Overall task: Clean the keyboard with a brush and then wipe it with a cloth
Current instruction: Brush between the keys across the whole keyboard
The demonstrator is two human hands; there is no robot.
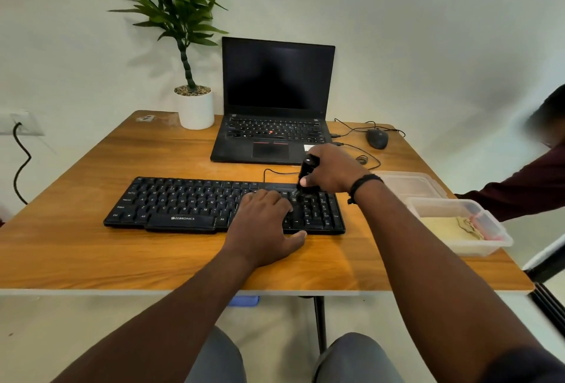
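Observation:
A black keyboard (pixel 183 203) lies across the middle of the wooden table (pixel 76 248). My right hand (pixel 331 170) is closed around a black brush (pixel 306 168), held upright with its bristles down on the keys at the keyboard's right end. My left hand (pixel 263 228) rests flat on the keyboard's right part, fingers spread over the keys, thumb at the front edge. A yellow cloth (pixel 449 228) lies inside a clear plastic box (pixel 486 240) at the table's right edge.
An open black laptop (pixel 275 98) stands behind the keyboard. A white potted plant (pixel 195 110) is at the back left, a black mouse (pixel 377 138) with cable at the back right. A clear lid (pixel 409 182) lies behind the box. Another person's sleeve (pixel 526 187) reaches in from the right.

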